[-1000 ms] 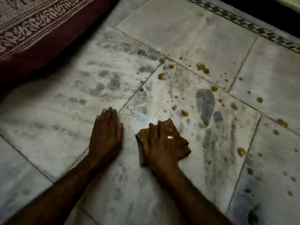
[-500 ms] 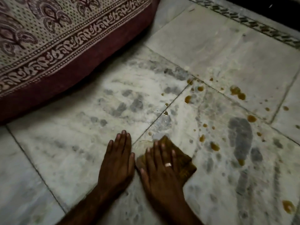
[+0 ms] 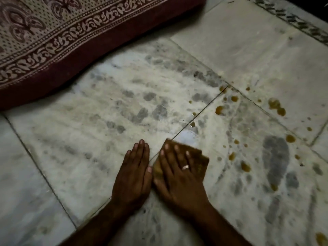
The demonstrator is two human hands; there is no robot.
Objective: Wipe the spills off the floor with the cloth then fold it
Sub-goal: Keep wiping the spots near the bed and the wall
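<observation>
A folded brown cloth (image 3: 198, 158) lies on the marble floor (image 3: 110, 121). My right hand (image 3: 179, 176), with a ring on one finger, presses flat on the cloth with straight fingers and covers most of it. Just to its left, my left hand (image 3: 133, 174) rests flat on the bare floor with the fingers together, its thumb touching the cloth's left edge. Several brown spill drops (image 3: 220, 110) dot the tiles to the right and beyond the cloth, with bigger blots (image 3: 276, 106) farther back and one (image 3: 321, 239) at the lower right corner.
A maroon mattress with a patterned cream cover (image 3: 53, 41) fills the upper left, its edge on the floor. A dark patterned floor border (image 3: 292, 20) runs along the upper right. Grey veining marks the tiles around the hands.
The view has shifted, bringing more of the mattress into sight. My right hand has slid the cloth left, close against my left hand, which stays flat on the floor.
</observation>
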